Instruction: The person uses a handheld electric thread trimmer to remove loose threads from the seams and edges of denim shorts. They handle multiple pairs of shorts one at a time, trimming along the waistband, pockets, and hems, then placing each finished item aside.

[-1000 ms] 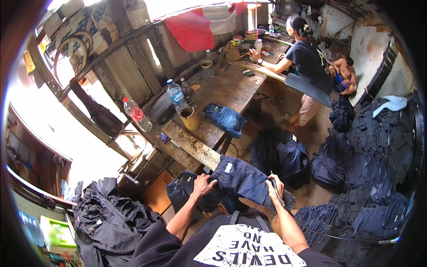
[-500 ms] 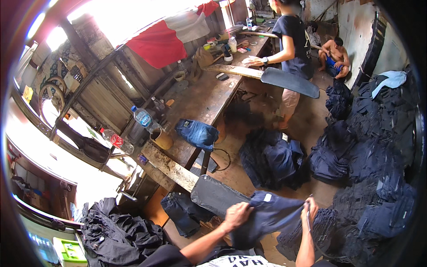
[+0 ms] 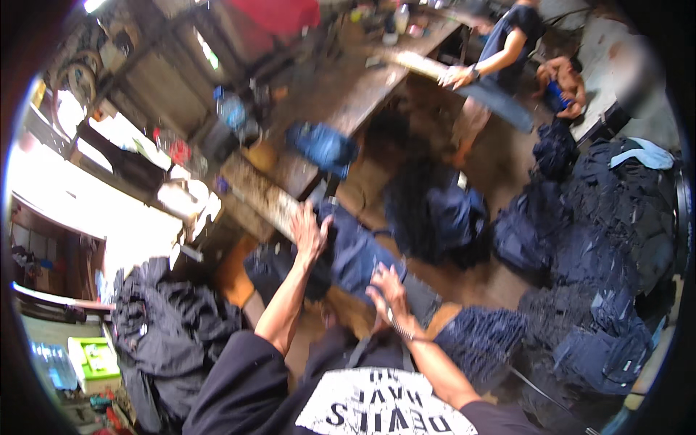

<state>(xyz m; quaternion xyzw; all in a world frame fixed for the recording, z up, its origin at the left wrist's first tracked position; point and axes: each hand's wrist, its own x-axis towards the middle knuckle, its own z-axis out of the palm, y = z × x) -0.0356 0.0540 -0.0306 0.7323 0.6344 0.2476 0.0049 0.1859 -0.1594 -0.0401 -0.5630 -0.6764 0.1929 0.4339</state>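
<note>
A pair of dark blue jeans (image 3: 362, 254) lies stretched along the narrow padded board in front of me. My left hand (image 3: 310, 233) is at its far-left end, fingers spread, with nothing gripped. Lower down to the right, my right hand (image 3: 389, 291) rests open on the cloth, fingers apart. A pale band shows at that wrist. Most of the board's dark padding is hidden under the jeans; its bare wooden part (image 3: 270, 204) runs up to the table. The picture is blurred by motion.
Beyond stands a long table (image 3: 355, 98) with folded blue jeans (image 3: 322, 145) and bottles. Dark garments are heaped on the left (image 3: 170, 326) and right (image 3: 609, 210); a pile (image 3: 438, 210) lies mid-floor. One co-worker stands at another board (image 3: 500, 105); another person (image 3: 562, 87) sits by the wall.
The jeans, held up by both hands before, now lie along the board. Both hands have let go and moved left and upward over it. The view has shifted.
</note>
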